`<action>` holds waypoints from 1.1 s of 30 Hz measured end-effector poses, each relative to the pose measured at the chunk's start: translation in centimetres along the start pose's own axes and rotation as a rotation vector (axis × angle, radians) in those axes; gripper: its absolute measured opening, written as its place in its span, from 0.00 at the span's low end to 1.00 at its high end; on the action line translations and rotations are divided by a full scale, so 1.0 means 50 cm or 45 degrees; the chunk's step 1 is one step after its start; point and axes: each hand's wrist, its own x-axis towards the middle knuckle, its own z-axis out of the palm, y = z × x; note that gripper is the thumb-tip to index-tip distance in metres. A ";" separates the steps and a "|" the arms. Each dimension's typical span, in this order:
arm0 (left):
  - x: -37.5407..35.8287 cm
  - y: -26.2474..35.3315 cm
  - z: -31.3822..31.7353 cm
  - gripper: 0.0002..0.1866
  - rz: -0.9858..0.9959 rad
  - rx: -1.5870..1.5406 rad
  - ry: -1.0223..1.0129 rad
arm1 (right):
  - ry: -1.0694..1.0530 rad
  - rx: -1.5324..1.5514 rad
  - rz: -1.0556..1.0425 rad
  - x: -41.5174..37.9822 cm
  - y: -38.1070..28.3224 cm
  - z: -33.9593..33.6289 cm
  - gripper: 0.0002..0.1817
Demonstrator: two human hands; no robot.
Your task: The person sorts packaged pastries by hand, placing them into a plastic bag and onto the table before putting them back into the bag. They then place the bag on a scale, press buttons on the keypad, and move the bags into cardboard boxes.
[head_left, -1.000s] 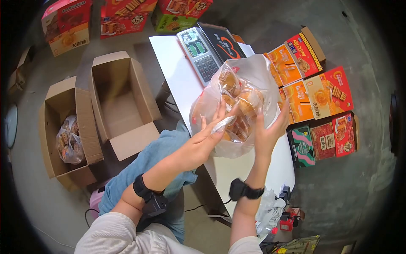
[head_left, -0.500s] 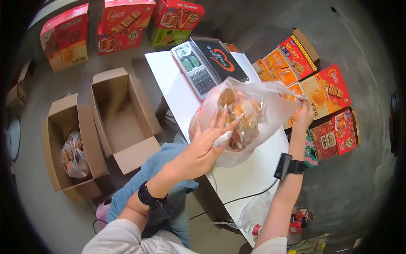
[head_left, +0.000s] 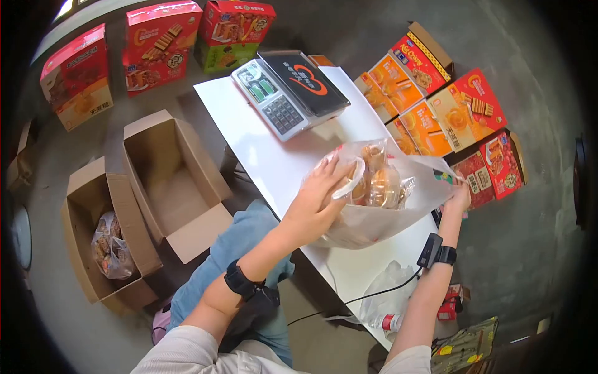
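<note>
A translucent white plastic bag (head_left: pixel 374 227) rests on the white table, its mouth spread wide. Inside it are several golden-brown baked pieces (head_left: pixel 383 186) in clear wrappers. My left hand (head_left: pixel 319 202) grips the bag's left side, a fold of its rim caught by the thumb and fingers. Out to the right, my right hand (head_left: pixel 460 196) is closed round the bag's other upper edge and pulls it taut. Just beyond the bag stands a digital scale (head_left: pixel 283 116) with a keypad and a dark plate.
Two open cartons stand at left: one carton (head_left: pixel 177 177) shows its bare bottom, the other carton (head_left: pixel 134 206) holds a bagged bundle (head_left: pixel 111 246). Red snack boxes (head_left: pixel 159 47) line the back; orange boxes (head_left: pixel 423 128) stand right. A black cable (head_left: pixel 355 300) crosses the table (head_left: pixel 233 115).
The bag has moved away from the scale, down and to the right, and its mouth is wider. My left hand has shifted from lying spread over the pastries to the bag's rim.
</note>
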 end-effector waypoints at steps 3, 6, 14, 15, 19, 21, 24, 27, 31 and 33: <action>-0.032 -0.013 0.003 0.24 -0.003 0.055 0.088 | -0.045 -0.235 -0.025 -0.088 -0.050 0.059 0.14; -0.048 -0.012 -0.002 0.20 0.052 0.216 0.176 | -0.006 -0.613 -0.141 -0.177 -0.059 0.094 0.17; -0.045 -0.047 -0.008 0.15 -0.371 -0.480 0.292 | -0.718 -0.922 -0.618 -0.405 -0.042 0.178 0.17; -0.044 -0.051 -0.010 0.15 -0.368 -0.518 0.308 | -0.824 -1.098 -0.717 -0.424 -0.036 0.188 0.16; -0.039 -0.053 -0.031 0.15 -0.480 -0.697 0.433 | -0.926 -1.110 -0.887 -0.491 -0.027 0.210 0.16; -0.039 -0.060 -0.045 0.14 -0.561 -0.835 0.412 | -0.887 -1.020 -0.943 -0.528 -0.024 0.217 0.16; -0.039 -0.064 -0.054 0.14 -0.667 -0.919 0.377 | -0.813 -0.872 -1.086 -0.575 -0.012 0.212 0.16; -0.038 -0.068 -0.056 0.14 -0.718 -0.787 0.335 | -0.777 -0.714 -1.021 -0.625 0.006 0.177 0.15; -0.034 -0.067 -0.062 0.13 -0.748 -0.611 0.225 | -0.665 -0.389 -0.542 -0.699 0.032 0.140 0.11; -0.032 -0.075 -0.065 0.14 -0.743 -0.547 0.185 | -0.582 -0.347 -0.371 -0.720 0.061 0.105 0.11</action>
